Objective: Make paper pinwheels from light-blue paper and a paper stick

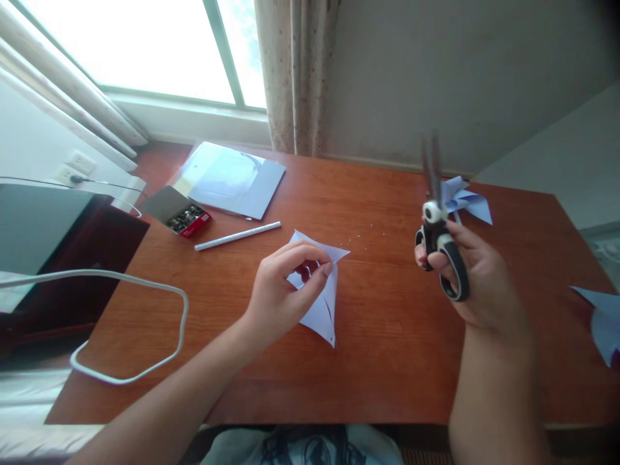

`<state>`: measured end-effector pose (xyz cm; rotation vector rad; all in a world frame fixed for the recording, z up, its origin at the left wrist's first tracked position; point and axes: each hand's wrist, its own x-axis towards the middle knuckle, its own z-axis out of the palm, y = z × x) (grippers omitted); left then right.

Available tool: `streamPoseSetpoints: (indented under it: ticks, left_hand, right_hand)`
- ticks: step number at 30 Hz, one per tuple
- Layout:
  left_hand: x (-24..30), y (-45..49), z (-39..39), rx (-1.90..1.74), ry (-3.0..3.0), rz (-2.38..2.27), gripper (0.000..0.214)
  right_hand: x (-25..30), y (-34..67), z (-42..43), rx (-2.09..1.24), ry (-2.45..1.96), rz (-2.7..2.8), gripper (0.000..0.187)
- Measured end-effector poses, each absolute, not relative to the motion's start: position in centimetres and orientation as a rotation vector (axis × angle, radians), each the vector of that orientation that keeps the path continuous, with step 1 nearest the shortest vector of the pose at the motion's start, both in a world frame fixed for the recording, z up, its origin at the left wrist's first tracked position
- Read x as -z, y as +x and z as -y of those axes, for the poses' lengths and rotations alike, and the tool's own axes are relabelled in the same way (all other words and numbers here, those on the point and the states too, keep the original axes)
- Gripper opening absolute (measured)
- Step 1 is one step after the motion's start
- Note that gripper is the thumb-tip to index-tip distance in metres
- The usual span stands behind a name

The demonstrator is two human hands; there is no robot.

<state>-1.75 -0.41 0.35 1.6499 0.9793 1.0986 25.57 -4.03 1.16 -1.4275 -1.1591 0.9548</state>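
My right hand (489,278) is closed on a pair of black-and-white scissors (436,219), its fingers in the handle loops. The blades point up and away from me, slightly apart and blurred. Thumb and fingertips of my left hand (285,278) are pinched together at a white sheet of paper (317,310) with slits cut in it and pointed corners. The hand covers the sheet's left part. Behind the scissors lies a folded paper pinwheel (467,200). Tiny bits (365,239) are scattered on the table beyond the cut paper.
On the wooden table (387,361), a rolled paper stick (237,236) lies near an open red box of small metal pieces (188,219). Behind them is a clear sleeve of sheets (232,181). A white cable (181,323) loops at left; another paper piece (600,316) is at the right edge.
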Motion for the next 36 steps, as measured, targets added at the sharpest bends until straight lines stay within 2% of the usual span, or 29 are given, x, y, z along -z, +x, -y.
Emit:
streamPoseSetpoints:
  ticks: [3, 5, 11, 18, 36]
  left_hand:
    - [-0.2, -1.8, 0.3, -1.098, 1.638, -0.999, 0.004]
    - [-0.2, -1.9, 0.2, -1.103, 1.638, -0.998, 0.003]
    - [-0.2, -2.1, -0.1, -1.136, 1.646, -0.971, 0.006]
    - [-0.2, -2.3, 0.1, -1.173, 1.612, -0.907, 0.007]
    - [-0.5, -2.3, 0.1, -1.19, 1.731, -0.905, 0.009]
  right_hand:
    - [-2.2, 23.1, 4.7, -1.214, -1.233, 1.298, 0.056]
    - [-2.4, 21.5, 5.0, -1.264, -1.217, 1.437, 0.054]
    - [-1.3, 19.6, 4.6, -0.995, -1.342, 1.725, 0.061]
    - [-0.8, 20.4, 4.3, -0.727, -1.394, 1.854, 0.06]
    - [-1.0, 20.7, 4.4, -0.541, -1.37, 1.943, 0.065]
